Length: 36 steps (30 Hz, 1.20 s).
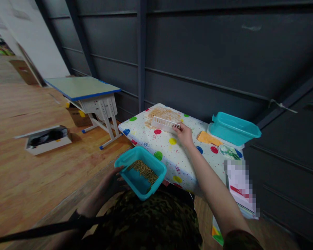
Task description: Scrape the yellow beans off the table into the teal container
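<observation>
My left hand grips the left side of a teal plastic basin, its thumb over the rim and the other fingers mostly hidden beneath. Small greenish-brown beans lie in the basin, which I hold at the table's front edge. On the table, my right hand pinches the right end of a long white slotted plastic tray. The tray stands along the near side of a spread of pale tan grains on the patterned cloth.
Toward the table's right end are another teal basin, an orange cloth and a round green-and-white item. A dark panelled wall rises behind. Leftward stand a desk and an open white box on the floor.
</observation>
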### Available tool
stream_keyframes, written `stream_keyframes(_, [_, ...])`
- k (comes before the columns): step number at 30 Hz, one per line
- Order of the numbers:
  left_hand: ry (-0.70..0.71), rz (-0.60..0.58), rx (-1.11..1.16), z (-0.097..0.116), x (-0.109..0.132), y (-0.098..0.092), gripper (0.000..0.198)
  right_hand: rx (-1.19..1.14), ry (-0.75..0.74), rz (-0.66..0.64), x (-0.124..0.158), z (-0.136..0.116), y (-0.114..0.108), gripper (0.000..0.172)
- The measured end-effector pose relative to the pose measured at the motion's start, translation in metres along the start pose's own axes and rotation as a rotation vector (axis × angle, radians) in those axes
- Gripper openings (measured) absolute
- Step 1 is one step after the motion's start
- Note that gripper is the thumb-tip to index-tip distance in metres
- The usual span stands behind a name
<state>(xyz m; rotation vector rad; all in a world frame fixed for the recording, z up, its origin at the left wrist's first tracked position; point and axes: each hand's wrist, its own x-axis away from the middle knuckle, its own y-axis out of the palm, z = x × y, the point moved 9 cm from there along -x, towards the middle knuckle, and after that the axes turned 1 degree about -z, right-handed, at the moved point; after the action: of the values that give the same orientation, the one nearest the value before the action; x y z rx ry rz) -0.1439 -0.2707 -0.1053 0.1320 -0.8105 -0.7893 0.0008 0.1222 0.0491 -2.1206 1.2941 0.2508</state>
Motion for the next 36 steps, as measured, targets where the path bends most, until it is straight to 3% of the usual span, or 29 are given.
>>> stream_keyframes(9, [0.014,-0.037,0.011,-0.002,-0.005,-0.005,0.084,-0.040,-0.005,-0.020,0.006,-0.008,0.008,0.005])
stream_keyframes(18, [0.040,-0.057,0.050,-0.015,-0.017,-0.016,0.037,-0.017,-0.020,-0.041,0.012,-0.019,0.012,0.008])
stream_keyframes(24, [0.001,-0.048,0.087,-0.022,-0.022,-0.023,0.051,-0.020,-0.017,-0.060,0.012,-0.019,0.015,0.010])
stream_keyframes(29, [0.015,-0.060,0.054,-0.023,-0.028,-0.025,0.054,-0.010,-0.021,-0.021,0.010,-0.015,0.011,0.011])
stream_keyframes(36, [0.024,-0.074,0.039,-0.022,-0.025,-0.024,0.051,-0.073,-0.003,-0.079,0.012,-0.018,0.019,0.012])
